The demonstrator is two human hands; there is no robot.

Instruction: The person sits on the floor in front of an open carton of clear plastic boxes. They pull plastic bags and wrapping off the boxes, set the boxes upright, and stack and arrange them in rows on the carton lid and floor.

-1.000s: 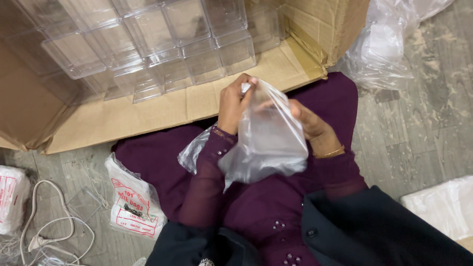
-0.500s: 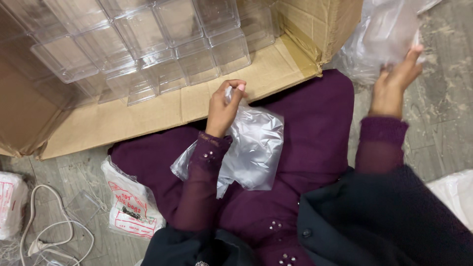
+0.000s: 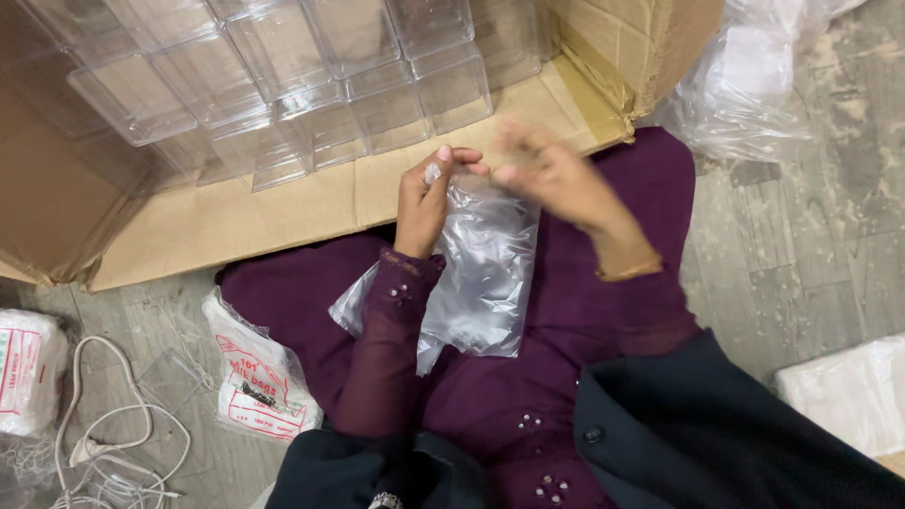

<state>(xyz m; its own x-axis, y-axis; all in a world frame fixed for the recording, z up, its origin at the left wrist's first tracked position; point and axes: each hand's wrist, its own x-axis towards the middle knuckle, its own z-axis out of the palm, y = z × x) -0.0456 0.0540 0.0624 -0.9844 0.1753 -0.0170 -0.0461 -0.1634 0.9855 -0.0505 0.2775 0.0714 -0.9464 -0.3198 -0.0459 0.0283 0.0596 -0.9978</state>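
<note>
A big cardboard box (image 3: pixel 283 203) lies open on its side at the top, and many clear plastic boxes (image 3: pixel 283 85) are stacked inside it, close together. On the grey floor (image 3: pixel 782 245) at the left there is a white packet with red print (image 3: pixel 259 377), a second one (image 3: pixel 28 368) at the edge, and a loose white cable (image 3: pixel 104 424). Crumpled clear plastic wrap (image 3: pixel 745 75) lies at the top right, and a white bundle (image 3: pixel 848 391) at the right edge. Nothing stands between the hands and the cardboard box.

The clear plastic bags (image 3: pixel 481 273) rest on the person's purple lap, just under both hands. The left hand (image 3: pixel 429 193) is closed and pinches the top edge of the bags between thumb and fingers. The right hand (image 3: pixel 547 174) is blurred; it is near the same top edge, fingers loosely spread, and I cannot tell if it holds the plastic.
</note>
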